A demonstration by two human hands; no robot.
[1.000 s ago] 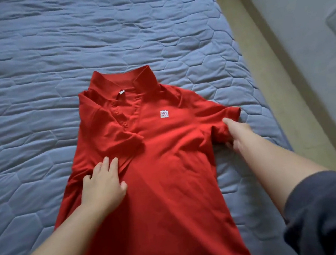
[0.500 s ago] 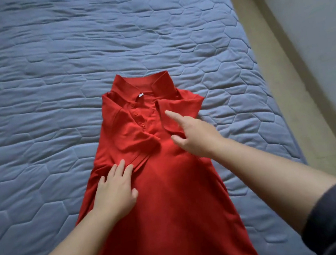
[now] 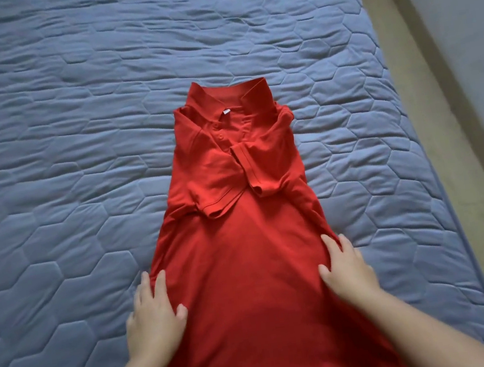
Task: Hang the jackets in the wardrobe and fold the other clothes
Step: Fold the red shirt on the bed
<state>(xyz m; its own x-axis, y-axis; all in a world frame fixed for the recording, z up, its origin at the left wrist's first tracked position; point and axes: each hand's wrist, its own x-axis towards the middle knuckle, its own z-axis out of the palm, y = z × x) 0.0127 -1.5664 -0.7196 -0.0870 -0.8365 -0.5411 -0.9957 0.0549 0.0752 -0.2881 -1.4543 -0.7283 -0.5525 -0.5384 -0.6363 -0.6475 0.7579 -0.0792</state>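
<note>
Left hand (image 3: 153,315), right hand (image 3: 347,271): my fingers (image 3: 330,242) flat, released, pinning red polo shirt (image 3: 244,260) to blue quilted bed (image 3: 71,113) for folding.

Blue quilted bed (image 3: 75,143), beige floor strip (image 3: 423,73), grey wall (image 3: 463,0)

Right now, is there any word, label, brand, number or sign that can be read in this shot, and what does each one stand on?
White neck tag inside the collar of the red polo shirt: too small and blurred to read.
Front of the shirt as it lies folded: no print or logo in view.
Blue quilt: only stitched hexagons, no text.
So nothing can be quoted from this view.
</note>
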